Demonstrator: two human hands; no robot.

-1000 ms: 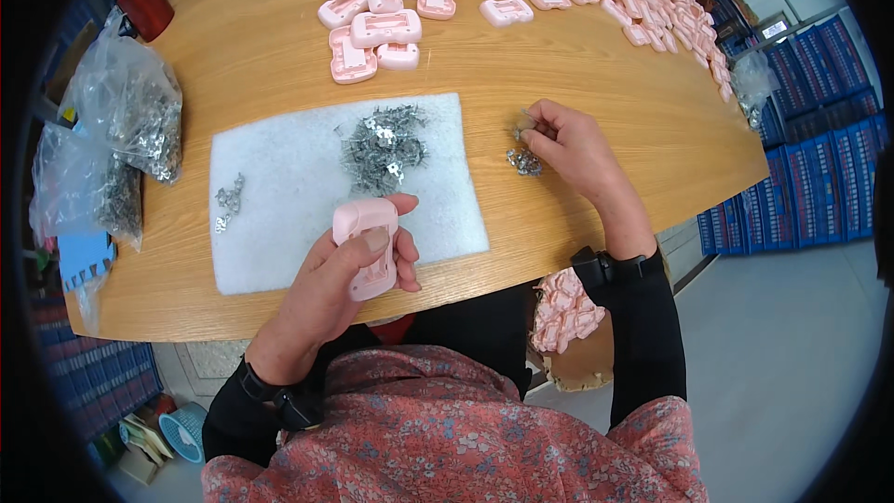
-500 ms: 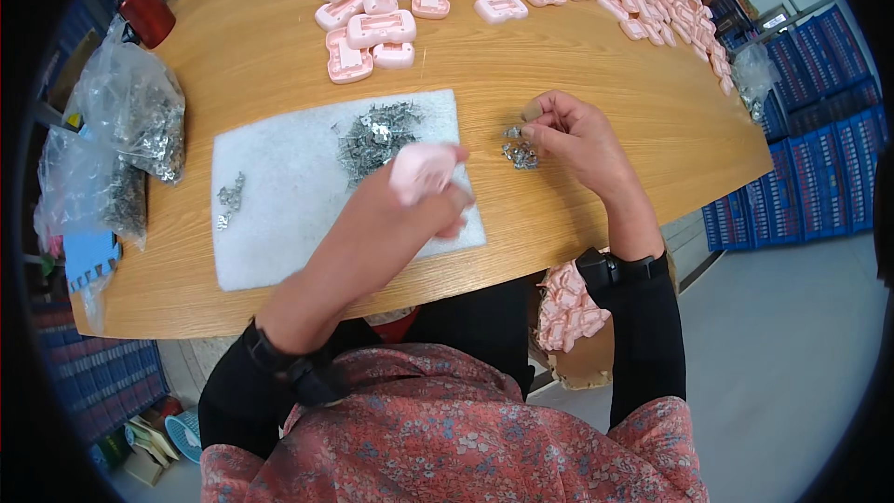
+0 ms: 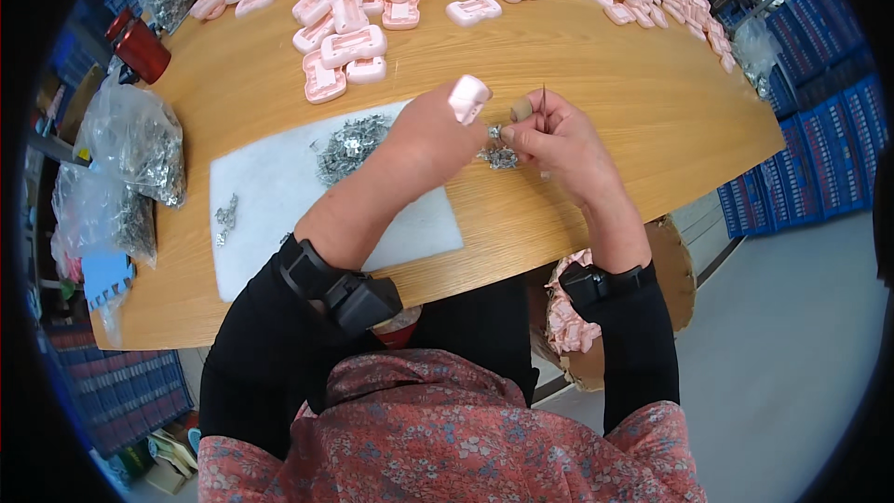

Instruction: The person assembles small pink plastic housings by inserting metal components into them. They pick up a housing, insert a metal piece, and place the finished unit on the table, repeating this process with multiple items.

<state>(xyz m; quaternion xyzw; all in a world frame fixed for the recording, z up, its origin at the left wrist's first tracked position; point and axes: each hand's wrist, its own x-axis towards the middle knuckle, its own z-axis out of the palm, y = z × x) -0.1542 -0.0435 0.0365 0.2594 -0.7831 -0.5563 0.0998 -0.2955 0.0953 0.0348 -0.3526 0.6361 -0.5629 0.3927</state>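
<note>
Pink shell sits in the left hand, back of that hand to camera; grip looks closed around it, fingers hidden, so can't tell exactly how. Shell lies just left of the right hand's fingertips and slightly farther out, gap small, not touching. Long axis looks tipped, upper end leaning right; foreshortened. Right hand: thumb and forefinger nearly together, thin pointed piece sticking up there; hold on it unclear. Small metal bits on the table, just left of and below that thumb, so right is nearer. Bigger metal heap left of both hands, on white pad. More shells farther out.
</note>
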